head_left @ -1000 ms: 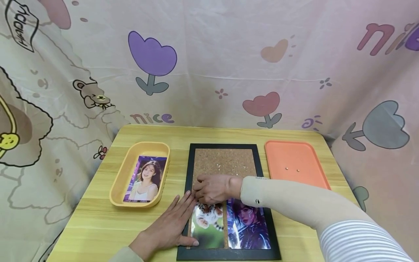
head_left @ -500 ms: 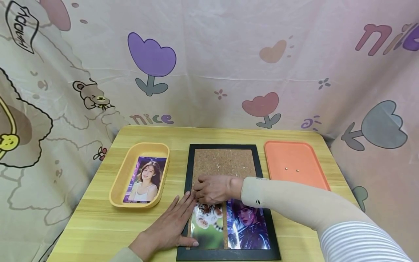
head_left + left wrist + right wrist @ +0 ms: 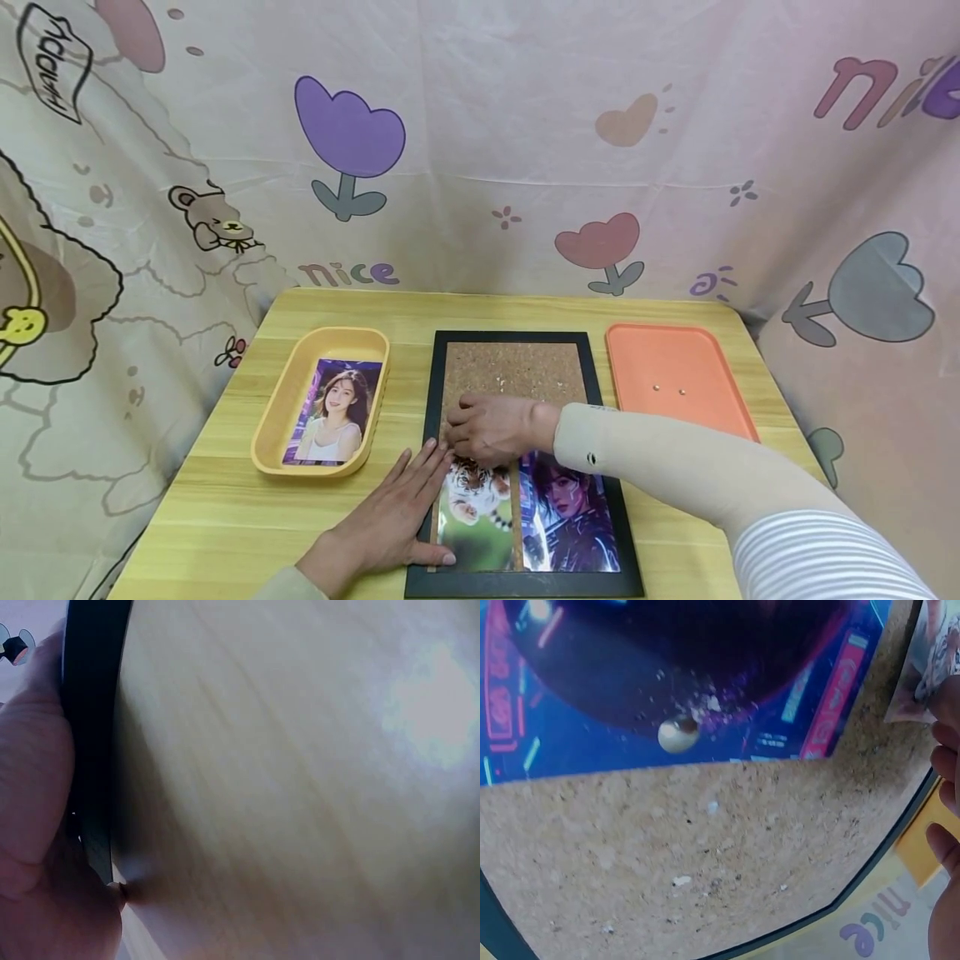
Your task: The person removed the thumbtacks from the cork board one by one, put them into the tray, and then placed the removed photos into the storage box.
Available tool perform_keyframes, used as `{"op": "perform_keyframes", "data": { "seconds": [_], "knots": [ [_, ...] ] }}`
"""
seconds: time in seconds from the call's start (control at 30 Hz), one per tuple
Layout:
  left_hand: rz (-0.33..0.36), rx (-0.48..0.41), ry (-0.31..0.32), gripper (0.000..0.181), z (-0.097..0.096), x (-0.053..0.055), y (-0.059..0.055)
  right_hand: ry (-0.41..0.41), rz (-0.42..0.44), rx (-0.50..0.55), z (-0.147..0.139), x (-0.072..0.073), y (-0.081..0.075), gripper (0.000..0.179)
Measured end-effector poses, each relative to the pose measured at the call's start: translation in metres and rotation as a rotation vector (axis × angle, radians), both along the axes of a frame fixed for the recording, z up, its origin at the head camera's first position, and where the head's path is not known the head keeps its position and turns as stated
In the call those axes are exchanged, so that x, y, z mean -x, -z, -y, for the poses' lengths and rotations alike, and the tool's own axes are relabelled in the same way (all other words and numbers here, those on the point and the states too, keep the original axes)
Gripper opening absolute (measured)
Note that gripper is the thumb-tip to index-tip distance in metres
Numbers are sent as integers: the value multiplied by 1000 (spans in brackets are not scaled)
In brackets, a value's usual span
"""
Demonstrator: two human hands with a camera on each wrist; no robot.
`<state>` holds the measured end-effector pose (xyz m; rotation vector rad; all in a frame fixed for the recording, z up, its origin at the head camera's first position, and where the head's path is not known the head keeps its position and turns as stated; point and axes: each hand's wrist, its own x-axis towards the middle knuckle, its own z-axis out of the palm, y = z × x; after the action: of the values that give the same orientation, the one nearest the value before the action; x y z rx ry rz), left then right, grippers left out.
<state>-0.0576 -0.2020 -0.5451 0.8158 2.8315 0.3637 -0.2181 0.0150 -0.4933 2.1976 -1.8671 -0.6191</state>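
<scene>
A black-framed corkboard (image 3: pixel 513 362) lies on the table with two glossy pictures side by side on its lower half. The left one is a white tiger picture (image 3: pixel 480 537); the right is a purple-blue figure picture (image 3: pixel 573 525). My left hand (image 3: pixel 378 512) rests flat along the board's left frame, fingers straight, thumb over the tiger picture's edge. My right hand (image 3: pixel 498 427), fingers curled, is at the tiger picture's top edge; anything under its fingertips is hidden. In the right wrist view, a round-headed metal thumbtack (image 3: pixel 678 735) sits in the figure picture near its top edge.
A yellow tray (image 3: pixel 273 417) at the left holds a portrait photo (image 3: pixel 333 417) of a person. At the right is an orange tray (image 3: pixel 667 358) with two small metal thumbtacks (image 3: pixel 656 387). A patterned cloth (image 3: pixel 465 100) hangs behind the table.
My right hand has shifted very slightly at the tiger picture's top edge, its fingers turning a little. The left hand, board and trays stay in place.
</scene>
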Motion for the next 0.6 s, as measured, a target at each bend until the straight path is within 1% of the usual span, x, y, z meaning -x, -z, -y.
{"op": "perform_keyframes", "data": {
  "seconds": [0.27,0.6],
  "knots": [
    [6,7,0,123,0,0,0,-12,4,5,0,-1,3,35],
    [-31,20,5,123,1,-1,2,4,-12,6,2,-4,5,35]
  ]
}}
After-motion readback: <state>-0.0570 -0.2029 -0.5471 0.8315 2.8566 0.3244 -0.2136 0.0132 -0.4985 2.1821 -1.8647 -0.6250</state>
